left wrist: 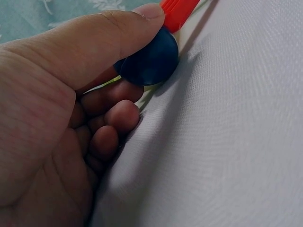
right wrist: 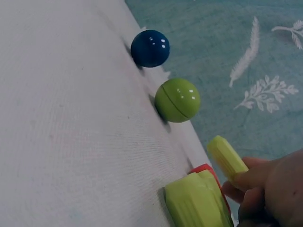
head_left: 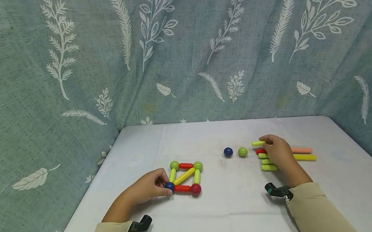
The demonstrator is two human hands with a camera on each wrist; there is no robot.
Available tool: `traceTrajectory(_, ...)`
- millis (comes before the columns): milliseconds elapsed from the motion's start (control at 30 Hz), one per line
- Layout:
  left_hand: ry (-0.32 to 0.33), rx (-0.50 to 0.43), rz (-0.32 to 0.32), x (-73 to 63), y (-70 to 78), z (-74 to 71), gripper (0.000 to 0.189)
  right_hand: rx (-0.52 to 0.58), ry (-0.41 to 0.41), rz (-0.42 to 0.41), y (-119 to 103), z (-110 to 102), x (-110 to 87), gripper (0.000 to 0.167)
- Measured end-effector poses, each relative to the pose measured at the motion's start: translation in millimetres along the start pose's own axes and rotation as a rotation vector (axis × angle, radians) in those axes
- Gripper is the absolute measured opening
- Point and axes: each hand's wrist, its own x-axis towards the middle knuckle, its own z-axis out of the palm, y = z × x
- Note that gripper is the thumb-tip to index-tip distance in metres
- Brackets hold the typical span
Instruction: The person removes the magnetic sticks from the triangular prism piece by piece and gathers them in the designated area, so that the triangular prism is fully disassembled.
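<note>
My left hand (head_left: 146, 188) pinches a dark blue ball (left wrist: 154, 59) between thumb and fingers. That ball is the near left corner of a four-sided frame of balls and rods lying on the table. The frame has two red rods (head_left: 182, 188), two yellow-green rods (head_left: 197, 177) and a yellow diagonal rod (head_left: 184, 176). Green balls (head_left: 174, 165) form its far corners, and a red ball (head_left: 195, 189) its near right one. Over on the right, my right hand (head_left: 278, 153) pinches a short yellow-green rod (right wrist: 227, 156), held above a row of other rods.
A loose blue ball (head_left: 228, 152) and a loose green ball (head_left: 242, 152) lie between the frame and the rods. Beneath my right hand are several yellow-green rods (head_left: 270, 167), a red rod (head_left: 260, 151), a long yellow rod (head_left: 305, 157) and an orange rod (head_left: 302, 150). Patterned curtains (head_left: 180, 56) surround the white table (head_left: 228, 201).
</note>
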Motion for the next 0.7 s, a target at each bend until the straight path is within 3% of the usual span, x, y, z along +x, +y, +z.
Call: traceTrajectory(700, 0.008, 0.012, -0.003, -0.3, -2.1, 0.4, 0.04, -0.156, -0.064, -0.052, -2.2, -0.2, -1.5, 0.033)
